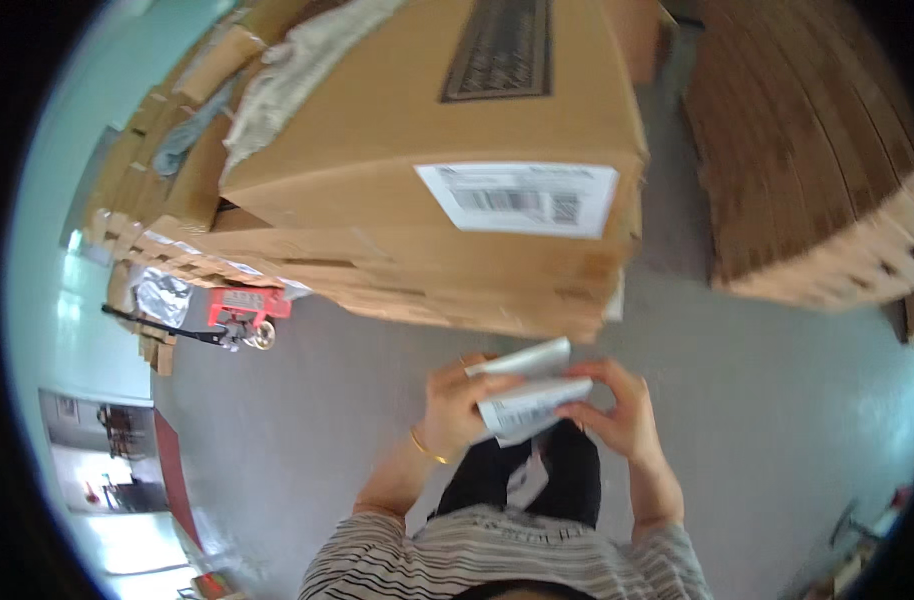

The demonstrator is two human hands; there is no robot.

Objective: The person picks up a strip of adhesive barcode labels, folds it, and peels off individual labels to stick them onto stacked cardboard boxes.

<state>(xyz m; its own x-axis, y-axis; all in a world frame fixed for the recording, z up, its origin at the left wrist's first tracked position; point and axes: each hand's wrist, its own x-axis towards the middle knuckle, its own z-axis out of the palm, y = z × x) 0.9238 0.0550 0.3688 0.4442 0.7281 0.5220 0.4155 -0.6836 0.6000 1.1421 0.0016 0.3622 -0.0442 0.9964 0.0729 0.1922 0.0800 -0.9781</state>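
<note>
My left hand (455, 402), with a gold bracelet at the wrist, is closed round a stack of white labels (532, 408) in front of my body. The stack is parted into a front and a back portion, and dark print shows on the front one. At the right end of the front portion, my right hand (617, 405) pinches the edge between thumb and fingers. Just beyond my hands stands a large brown cardboard box (347, 200); a white shipping label (522, 198) is stuck near its upper edge.
Another stack of brown cardboard (787, 170) stands at the far right. A red pallet jack (247, 305) with a black handle is at left, beside more stacked boxes (167, 190). Grey floor (317, 430) lies around me, and a doorway (102, 450) opens at the left.
</note>
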